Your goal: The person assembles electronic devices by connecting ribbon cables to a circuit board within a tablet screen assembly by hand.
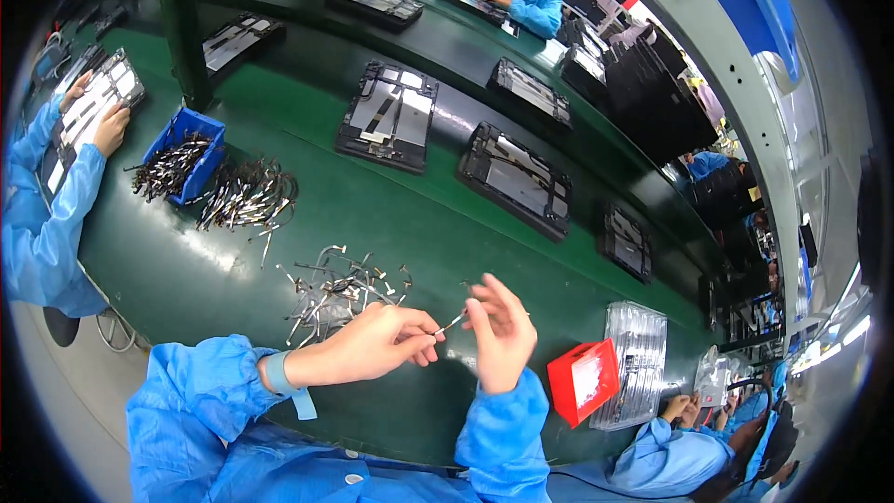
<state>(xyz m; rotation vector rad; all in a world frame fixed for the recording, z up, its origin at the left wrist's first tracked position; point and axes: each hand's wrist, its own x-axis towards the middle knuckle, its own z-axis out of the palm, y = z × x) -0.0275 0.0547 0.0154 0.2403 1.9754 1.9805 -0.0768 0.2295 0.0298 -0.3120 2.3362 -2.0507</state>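
Above the green bench, a short thin cable point(452, 324) stretches between my two hands. My left hand point(358, 346) pinches one end between thumb and fingers; a blue-green band circles that wrist. At the cable's other end is my right hand point(501, 340), with the thumb against it and the upper fingers raised. Just beyond my left hand lies a loose tangle of short cables point(335, 291) with small connectors. Farther left, a denser cable pile point(250, 196) sits beside a blue bin point(212, 144) heaped with dark cables.
Right of my right hand stand a red box point(584, 382) and a clear plastic tray point(638, 354). Opened tablet-like units point(391, 116) line the far side of the bench. A green post point(182, 28) rises at left. Co-workers in blue sit left, right and opposite.
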